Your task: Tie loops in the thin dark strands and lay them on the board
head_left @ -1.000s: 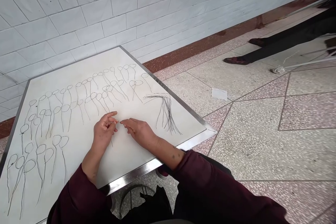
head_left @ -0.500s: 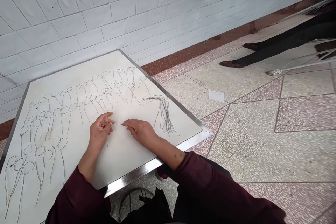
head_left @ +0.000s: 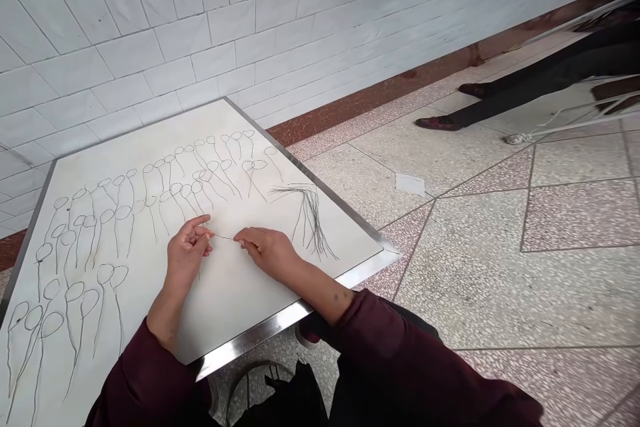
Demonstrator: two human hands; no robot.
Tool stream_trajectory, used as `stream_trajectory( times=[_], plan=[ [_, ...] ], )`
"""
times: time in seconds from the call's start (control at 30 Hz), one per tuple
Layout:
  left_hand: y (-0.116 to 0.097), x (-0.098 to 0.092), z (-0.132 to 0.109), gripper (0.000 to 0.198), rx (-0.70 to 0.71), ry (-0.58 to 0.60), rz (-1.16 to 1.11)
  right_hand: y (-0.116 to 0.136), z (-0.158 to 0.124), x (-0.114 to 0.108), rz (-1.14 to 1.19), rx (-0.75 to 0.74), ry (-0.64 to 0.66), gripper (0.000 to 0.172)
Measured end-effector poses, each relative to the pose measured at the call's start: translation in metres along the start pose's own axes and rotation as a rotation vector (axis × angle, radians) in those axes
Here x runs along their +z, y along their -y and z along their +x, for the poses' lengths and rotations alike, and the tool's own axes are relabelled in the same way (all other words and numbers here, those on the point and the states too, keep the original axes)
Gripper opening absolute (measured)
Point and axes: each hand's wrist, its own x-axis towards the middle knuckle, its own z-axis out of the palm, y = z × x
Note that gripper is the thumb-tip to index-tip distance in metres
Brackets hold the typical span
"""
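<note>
A thin dark wire [head_left: 223,237] stretches between my two hands above the white tabletop [head_left: 240,293]. My left hand [head_left: 187,250] pinches one end between thumb and finger, and a tail of wire hangs below it. The other end is pinched by the fingertips of my right hand [head_left: 267,250]. Several wires with looped ends [head_left: 123,212] lie in rows to the left of and beyond my hands. Right of my right hand rests a loose bundle of bent wires [head_left: 313,217].
A white tiled wall [head_left: 165,40] runs along the table's far side. On the speckled floor lies a white paper piece [head_left: 410,184]. At the upper right are a person's legs in dark trousers [head_left: 525,77] and a white metal frame [head_left: 575,121].
The camera view has shifted slightly. My left hand sits a little further left, while my right hand is nearly still. Both still grip the wire.
</note>
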Motion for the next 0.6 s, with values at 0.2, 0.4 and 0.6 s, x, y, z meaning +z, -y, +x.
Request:
stream_trajectory(
  times=[0.2,0.4,0.6],
  plan=[
    [0.001,-0.002,0.000,0.038,0.011,-0.006,0.006,-0.005,0.000,-0.001,-0.026,-0.006,0.036,0.025],
    [0.001,-0.005,0.002,0.039,0.023,-0.015,0.010,-0.006,0.000,-0.005,-0.049,-0.052,-0.026,0.024],
    [0.001,-0.007,0.002,0.038,0.038,-0.064,-0.008,-0.009,-0.001,-0.014,-0.123,-0.073,-0.044,0.023]
  ],
)
